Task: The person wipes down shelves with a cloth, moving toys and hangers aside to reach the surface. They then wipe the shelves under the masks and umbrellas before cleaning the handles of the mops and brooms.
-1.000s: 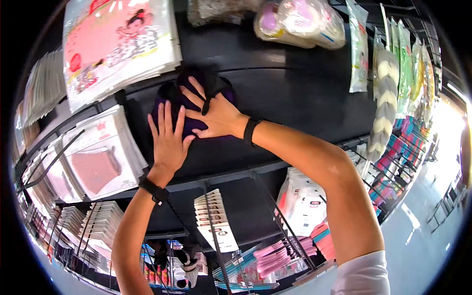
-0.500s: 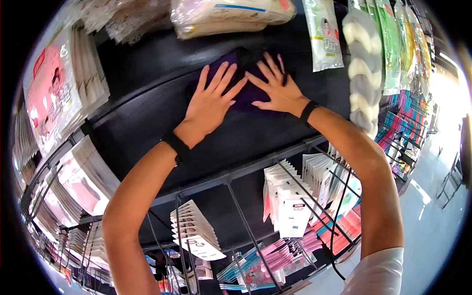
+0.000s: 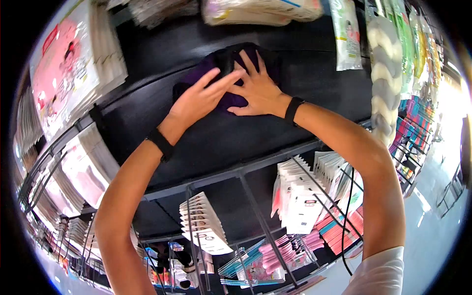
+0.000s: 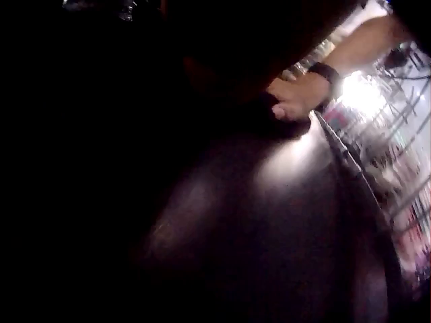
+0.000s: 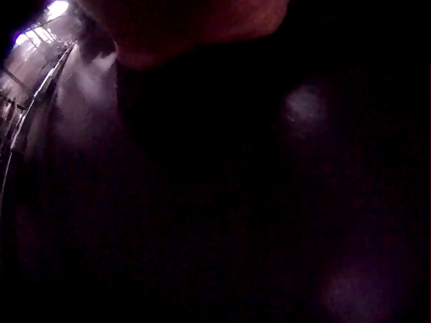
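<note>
A dark purple and black cloth item [image 3: 200, 69] lies on a black shelf [image 3: 206, 147] in the head view. My right hand [image 3: 260, 93] rests flat on it with fingers spread. From the left, my left hand [image 3: 196, 101] reaches over its near side, fingers extended toward the right hand and overlapping its fingers in this view. Both wrist views are very dark. In the left one, part of the right hand [image 4: 300, 97] shows beside the shelf surface; in the right one, only a dim edge of the hand [image 5: 195, 30] appears at the top.
Stacked pink-printed packets [image 3: 64, 69] stand at the left. Plastic-wrapped packages [image 3: 260, 12] lie at the back, and a grey and white braided item [image 3: 384, 78] hangs at the right. Below the shelf edge, metal hooks [image 3: 258, 211] hold white carded packs [image 3: 302, 206].
The head view has shifted. Both hands have stayed around the cloth item; the left hand has turned, its fingers now pointing to the right hand, and more of the cloth's left part shows.
</note>
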The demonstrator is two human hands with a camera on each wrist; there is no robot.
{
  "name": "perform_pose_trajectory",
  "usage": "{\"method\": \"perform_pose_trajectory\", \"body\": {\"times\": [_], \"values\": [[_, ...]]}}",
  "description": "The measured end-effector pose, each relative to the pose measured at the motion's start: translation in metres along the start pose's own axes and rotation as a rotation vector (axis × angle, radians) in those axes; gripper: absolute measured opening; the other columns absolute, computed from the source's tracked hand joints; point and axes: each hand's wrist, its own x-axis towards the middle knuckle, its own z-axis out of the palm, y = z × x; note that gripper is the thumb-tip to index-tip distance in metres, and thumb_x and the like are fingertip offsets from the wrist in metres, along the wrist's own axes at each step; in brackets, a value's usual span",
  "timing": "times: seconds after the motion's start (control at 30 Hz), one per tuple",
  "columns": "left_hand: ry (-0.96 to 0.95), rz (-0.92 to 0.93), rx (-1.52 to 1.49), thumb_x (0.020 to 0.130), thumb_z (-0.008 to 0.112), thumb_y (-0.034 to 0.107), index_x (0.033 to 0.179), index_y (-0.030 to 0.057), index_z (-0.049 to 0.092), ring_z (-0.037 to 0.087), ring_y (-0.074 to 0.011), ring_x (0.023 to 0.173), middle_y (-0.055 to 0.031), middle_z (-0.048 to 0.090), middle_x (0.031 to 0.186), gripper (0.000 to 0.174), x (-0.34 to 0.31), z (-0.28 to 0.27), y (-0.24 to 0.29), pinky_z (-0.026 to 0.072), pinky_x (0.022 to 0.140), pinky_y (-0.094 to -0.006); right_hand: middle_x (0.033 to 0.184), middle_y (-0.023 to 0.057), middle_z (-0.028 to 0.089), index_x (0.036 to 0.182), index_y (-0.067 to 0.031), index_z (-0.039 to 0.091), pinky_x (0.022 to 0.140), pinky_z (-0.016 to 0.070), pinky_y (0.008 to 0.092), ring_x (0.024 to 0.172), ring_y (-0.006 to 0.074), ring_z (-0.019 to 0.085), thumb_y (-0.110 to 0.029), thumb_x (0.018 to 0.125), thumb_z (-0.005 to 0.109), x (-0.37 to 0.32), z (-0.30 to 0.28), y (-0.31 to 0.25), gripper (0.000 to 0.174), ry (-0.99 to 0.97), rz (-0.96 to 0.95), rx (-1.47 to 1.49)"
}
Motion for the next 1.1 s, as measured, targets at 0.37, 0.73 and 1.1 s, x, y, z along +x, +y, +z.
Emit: {"method": "perform_pose_trajectory", "body": {"times": [0.37,0.73,1.1], "values": [[-0.653,-0.347,-0.432,0.085,0.050,0.028,0.133,-0.0165,0.037,0.031,-0.0464,0.135,-0.0339,0.035,0.142,0.067,-0.156,-0.073,0.033,0.0182,0.116,-0.0530,0.156,0.0209,0.013,0.138,-0.0265,0.048,0.096,0.0503,0.0449,0.144,0.0465,0.007,-0.048,0.078,0.064,0.062,0.010,-0.158,0.066,-0.085,-0.271,0.306],[-0.664,-0.568,-0.762,0.086,0.052,0.055,0.133,-0.0223,0.031,0.020,-0.0547,0.135,-0.0418,0.024,0.142,0.093,-0.182,-0.081,0.059,0.0116,0.113,-0.0626,0.157,0.0136,0.019,0.136,-0.0262,0.052,0.087,0.0537,0.0424,0.146,0.0379,0.012,-0.058,0.072,0.067,0.065,0.035,-0.185,0.072,0.011,-0.326,0.413],[-0.145,-0.723,-0.467,0.090,0.044,0.061,0.137,-0.0145,0.032,0.027,-0.0413,0.138,-0.0303,0.033,0.144,0.090,-0.064,0.017,-0.027,0.0149,0.116,-0.0532,0.156,0.0078,0.021,0.132,-0.0327,0.054,0.106,0.0332,0.0600,0.146,0.0355,0.012,-0.051,0.072,0.067,0.128,0.003,-0.035,0.065,0.150,-0.166,0.082]]}}
